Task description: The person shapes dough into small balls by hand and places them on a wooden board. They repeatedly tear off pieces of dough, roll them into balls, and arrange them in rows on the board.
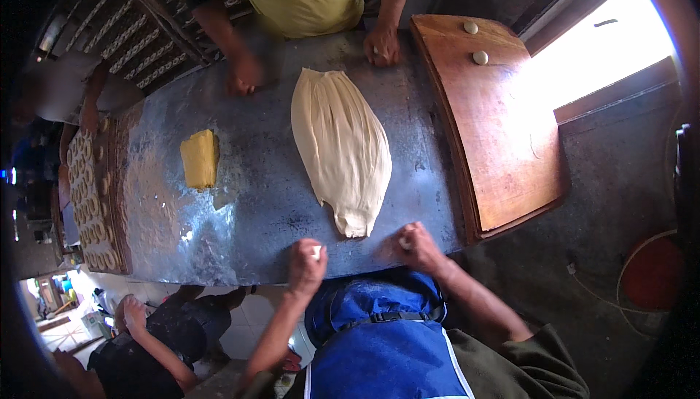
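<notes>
While the long sheet of dough (343,151) lay on the middle part of the desk (255,231), its narrow end pointed to the person in the blue apron (386,370), and neither hand touched it. The left hand (308,266) was at the near edge, to the left of this end; its grip was closed, with the fingers curled around a small white piece (316,252). The right hand (419,246) was on the other side of the end; its grip was blurred, but it seemed to be closed too, around a pale lump (405,244).

The dough looked soft, stretchy and rather heavy, with long folds along it. In my judgement, it would sag, and could tear, if it was pinched at a thin border; better was to support it with flat hands from below, at the narrow end and under the broad middle.

Well apart on the left, a yellow block (199,159) rested on the desk; it appeared firmer. Across the desk, a co-worker (302,2) in a yellow shirt had both hands near the far end of the dough. On the right, a wooden board (496,129) carried two small balls (480,57).
</notes>
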A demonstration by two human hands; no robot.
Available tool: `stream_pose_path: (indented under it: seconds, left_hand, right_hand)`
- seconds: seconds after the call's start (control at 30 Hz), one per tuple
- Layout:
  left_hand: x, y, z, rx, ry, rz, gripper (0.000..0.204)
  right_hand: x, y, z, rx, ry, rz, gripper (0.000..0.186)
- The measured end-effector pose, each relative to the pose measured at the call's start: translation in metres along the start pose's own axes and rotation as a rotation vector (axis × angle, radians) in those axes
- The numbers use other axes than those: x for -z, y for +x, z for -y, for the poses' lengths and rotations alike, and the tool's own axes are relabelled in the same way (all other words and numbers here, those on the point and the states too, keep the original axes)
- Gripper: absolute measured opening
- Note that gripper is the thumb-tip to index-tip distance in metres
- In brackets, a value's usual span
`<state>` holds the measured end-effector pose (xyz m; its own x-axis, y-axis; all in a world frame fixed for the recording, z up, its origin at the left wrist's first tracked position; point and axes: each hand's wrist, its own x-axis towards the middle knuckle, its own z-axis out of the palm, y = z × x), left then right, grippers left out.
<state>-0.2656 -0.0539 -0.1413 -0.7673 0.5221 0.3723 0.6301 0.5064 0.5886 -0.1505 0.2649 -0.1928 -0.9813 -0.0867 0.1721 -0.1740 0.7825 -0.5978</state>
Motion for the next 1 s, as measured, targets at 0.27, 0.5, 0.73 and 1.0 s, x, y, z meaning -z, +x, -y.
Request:
stream_pose_path:
  seconds: [0.27,0.5,0.73,1.0]
  left_hand:
    - [-0.011,-0.001,0.003,0.089,-0.126,-0.050,0.035]
    - [-0.006,0.003,0.015,0.517,-0.073,-0.179,0.034]
    - [0.000,-0.003,0.023,0.232,-0.068,-0.047,0.035]
    - [0.000,-0.003,0.011,0.089,-0.068,0.042,0.029]
  right_hand:
    - [0.012,0.020,0.041,0.008,-0.171,-0.281,0.041]
    - [0.016,0.032,0.028,-0.235,-0.223,-0.331,0.028]
    - [0.030,0.017,0.017,0.002,-0.235,-0.226,0.030]
    - [0.024,0.014,0.025,0.032,-0.134,-0.241,0.039]
